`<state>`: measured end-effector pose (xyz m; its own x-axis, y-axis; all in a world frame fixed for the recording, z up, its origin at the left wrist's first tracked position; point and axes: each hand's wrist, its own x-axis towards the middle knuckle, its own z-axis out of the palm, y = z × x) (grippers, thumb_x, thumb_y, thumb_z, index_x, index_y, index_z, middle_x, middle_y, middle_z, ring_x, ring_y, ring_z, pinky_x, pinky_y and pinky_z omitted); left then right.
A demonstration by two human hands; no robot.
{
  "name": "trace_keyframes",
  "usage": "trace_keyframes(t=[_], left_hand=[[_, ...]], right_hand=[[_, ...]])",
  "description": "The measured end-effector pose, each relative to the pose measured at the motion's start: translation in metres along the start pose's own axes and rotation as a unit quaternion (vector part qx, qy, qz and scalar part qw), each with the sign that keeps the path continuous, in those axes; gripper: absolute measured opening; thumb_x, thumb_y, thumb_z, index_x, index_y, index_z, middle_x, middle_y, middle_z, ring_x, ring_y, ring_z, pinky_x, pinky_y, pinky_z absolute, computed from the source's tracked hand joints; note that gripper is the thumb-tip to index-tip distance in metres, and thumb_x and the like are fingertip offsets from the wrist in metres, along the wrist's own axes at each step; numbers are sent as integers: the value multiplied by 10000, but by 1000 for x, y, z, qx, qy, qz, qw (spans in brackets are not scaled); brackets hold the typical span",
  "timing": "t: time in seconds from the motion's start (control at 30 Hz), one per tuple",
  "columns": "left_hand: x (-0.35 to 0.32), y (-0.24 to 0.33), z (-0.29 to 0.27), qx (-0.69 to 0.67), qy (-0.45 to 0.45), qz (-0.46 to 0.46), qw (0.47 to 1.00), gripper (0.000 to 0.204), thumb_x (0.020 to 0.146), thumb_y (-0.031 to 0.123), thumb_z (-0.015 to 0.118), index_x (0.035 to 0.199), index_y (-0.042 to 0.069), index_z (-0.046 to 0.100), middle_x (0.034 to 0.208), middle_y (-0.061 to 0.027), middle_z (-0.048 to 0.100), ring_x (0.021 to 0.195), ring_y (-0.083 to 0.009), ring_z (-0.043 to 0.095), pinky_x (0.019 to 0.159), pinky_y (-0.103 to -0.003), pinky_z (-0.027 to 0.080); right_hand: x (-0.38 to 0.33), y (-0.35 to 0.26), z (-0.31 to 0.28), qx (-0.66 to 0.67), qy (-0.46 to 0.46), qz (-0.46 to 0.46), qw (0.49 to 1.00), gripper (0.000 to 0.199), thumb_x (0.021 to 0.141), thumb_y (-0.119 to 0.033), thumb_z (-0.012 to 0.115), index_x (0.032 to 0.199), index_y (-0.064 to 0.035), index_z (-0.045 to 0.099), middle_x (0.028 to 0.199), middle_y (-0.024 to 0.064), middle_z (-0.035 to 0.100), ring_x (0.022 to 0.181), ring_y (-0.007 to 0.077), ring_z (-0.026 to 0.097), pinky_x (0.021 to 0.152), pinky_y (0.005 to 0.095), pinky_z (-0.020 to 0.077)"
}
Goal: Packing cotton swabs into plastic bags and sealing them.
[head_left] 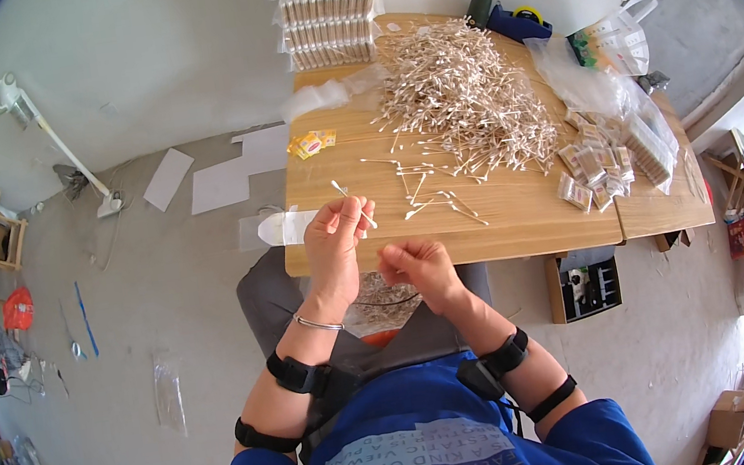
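Note:
My left hand point(337, 237) is raised over the table's near edge, thumb and fingers pinched on a cotton swab point(369, 220). One white tip sticks out past the fingers on each side. My right hand point(423, 269) is close by on the right, its fingers curled closed; whatever they may hold is hidden. Loose cotton swabs point(440, 203) lie scattered just beyond both hands. Behind them a large heap of cotton swabs point(466, 91) covers the middle of the wooden table point(334, 166). A clear plastic bag point(300, 226) with a white patch lies at the left near edge.
Stacked packs of swabs point(325, 15) rise at the back left. Small yellow packets point(312, 143) lie on the left. Small filled boxes point(593, 168) and plastic wrapping point(605, 100) are on the right. A dark green bottle point(481, 0) and tape dispenser point(519, 23) stand at the back.

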<state>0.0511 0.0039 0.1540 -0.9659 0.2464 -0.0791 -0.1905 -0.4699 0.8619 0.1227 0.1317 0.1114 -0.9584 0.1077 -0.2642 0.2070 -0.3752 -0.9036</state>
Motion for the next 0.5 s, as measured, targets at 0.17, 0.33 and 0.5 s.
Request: trace_keyframes(t=[0.17, 0.33, 0.5], left_hand=[[-5, 3, -6, 13, -42, -9, 999, 199, 932, 271, 677, 922, 73, 652, 849, -18, 648, 808, -98, 582, 780, -255, 453], [-8, 1, -7, 113, -50, -11, 992, 198, 934, 239, 678, 909, 46, 645, 811, -21, 648, 765, -90, 591, 729, -234, 466], [-9, -3, -7, 198, -96, -17, 975, 182, 940, 192, 670, 916, 15, 640, 792, -22, 646, 744, -76, 596, 686, -219, 477]], right_hand=[[10, 14, -20, -354, 50, -62, 932, 404, 884, -349, 697, 749, 31, 672, 544, 110, 554, 526, 121, 549, 521, 316, 448], [27, -17, -21, -261, 91, -161, 947, 288, 866, -244, 715, 930, 37, 703, 672, 71, 651, 623, 92, 578, 573, 274, 473], [20, -78, 2, -137, -23, -91, 986, 244, 892, -181, 699, 990, 42, 691, 835, 56, 693, 772, 80, 607, 683, 231, 483]])
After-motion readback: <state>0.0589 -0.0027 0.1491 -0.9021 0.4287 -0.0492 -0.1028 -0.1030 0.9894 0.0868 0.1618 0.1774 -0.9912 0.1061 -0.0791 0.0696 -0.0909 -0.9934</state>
